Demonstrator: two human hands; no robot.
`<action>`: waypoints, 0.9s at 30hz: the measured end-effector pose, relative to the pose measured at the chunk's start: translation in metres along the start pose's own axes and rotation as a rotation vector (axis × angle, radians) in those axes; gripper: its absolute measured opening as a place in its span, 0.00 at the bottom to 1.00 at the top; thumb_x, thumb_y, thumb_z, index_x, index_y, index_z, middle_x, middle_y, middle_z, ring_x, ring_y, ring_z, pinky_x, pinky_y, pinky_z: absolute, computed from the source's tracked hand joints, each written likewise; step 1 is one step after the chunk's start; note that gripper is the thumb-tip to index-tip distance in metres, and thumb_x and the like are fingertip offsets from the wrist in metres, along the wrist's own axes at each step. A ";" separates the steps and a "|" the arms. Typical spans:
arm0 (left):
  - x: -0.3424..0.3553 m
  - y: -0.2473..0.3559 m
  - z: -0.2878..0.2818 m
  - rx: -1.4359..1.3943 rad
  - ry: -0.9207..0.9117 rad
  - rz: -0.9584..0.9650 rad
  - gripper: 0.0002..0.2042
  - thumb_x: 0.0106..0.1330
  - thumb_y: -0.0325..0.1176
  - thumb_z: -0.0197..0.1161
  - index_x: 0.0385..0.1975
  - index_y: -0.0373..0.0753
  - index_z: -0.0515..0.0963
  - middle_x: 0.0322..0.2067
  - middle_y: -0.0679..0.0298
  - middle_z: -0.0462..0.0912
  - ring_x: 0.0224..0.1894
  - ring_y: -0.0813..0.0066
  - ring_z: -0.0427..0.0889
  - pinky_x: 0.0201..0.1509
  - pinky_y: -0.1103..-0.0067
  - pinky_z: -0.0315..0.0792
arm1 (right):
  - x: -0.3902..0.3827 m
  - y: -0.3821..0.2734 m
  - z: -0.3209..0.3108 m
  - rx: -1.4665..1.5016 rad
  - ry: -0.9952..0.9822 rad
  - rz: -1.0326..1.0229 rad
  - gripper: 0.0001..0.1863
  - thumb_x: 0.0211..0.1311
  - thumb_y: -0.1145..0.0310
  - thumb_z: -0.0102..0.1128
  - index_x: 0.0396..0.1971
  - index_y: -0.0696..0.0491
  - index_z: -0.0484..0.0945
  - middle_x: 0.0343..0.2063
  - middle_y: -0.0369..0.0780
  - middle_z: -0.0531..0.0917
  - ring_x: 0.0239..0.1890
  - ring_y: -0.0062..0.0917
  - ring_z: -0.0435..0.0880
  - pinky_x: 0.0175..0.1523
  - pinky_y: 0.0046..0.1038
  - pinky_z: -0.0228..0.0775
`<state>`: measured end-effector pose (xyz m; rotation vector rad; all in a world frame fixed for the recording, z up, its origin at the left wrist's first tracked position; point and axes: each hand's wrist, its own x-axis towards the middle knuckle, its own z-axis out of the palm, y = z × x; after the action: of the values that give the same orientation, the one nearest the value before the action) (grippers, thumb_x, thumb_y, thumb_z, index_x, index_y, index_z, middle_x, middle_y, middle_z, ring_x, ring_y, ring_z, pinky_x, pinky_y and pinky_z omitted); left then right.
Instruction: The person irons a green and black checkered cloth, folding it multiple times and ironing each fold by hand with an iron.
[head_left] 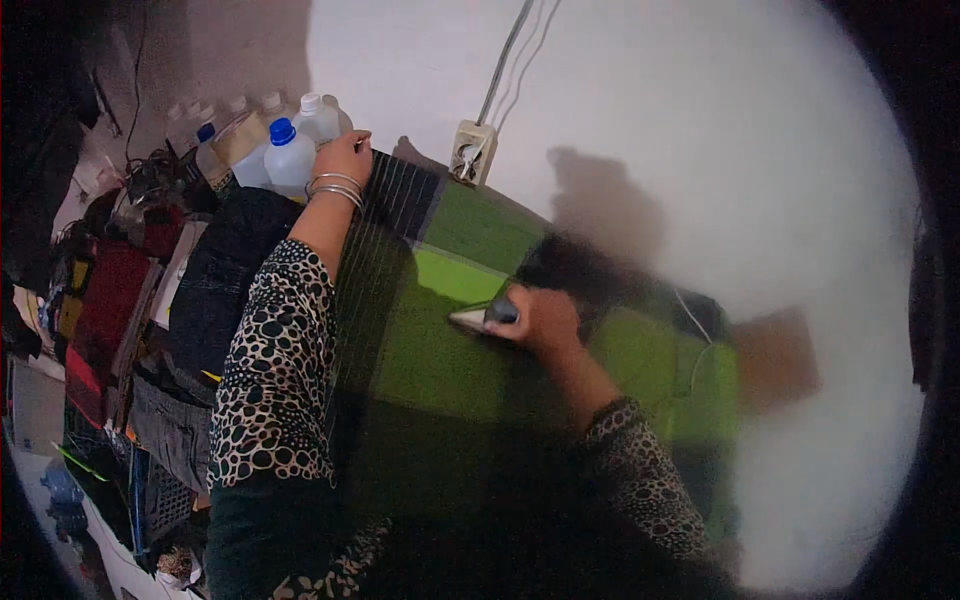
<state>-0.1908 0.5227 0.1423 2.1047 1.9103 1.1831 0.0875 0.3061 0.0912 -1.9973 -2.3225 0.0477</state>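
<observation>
Beside the wall, a blue-capped bottle (290, 160) and a white-capped bottle (318, 120) are stood upright near the left hand (345, 158); both are pale and translucent, and what is held in them cannot be told. Further down the left side, a dark lattice-sided basket (168, 500) is partly hidden by piled clothes (190, 400).

What appears to be an iron (470, 319) is seen with a pale, pointed tip and a dark, rounded upper part, slightly blurred. It is placed over the middle of a cloth (430, 370) checked in bright green, dull green and black, and is gripped by the right hand (545, 322), its fingers closed. The cloth's far left corner is met by the left hand, fingers curled; whether it is pinched cannot be told.
</observation>
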 end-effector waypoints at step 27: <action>-0.008 -0.020 0.000 -0.044 -0.003 -0.001 0.16 0.58 0.36 0.54 0.46 0.42 0.76 0.39 0.48 0.80 0.43 0.49 0.78 0.50 0.65 0.72 | 0.124 -0.107 0.020 0.018 0.040 -0.413 0.21 0.42 0.49 0.64 0.31 0.51 0.77 0.30 0.45 0.81 0.35 0.41 0.81 0.40 0.42 0.72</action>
<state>-0.2067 0.5208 0.1281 2.0821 1.8656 1.2096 -0.0384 0.4131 0.0840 -1.4572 -2.6425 0.0031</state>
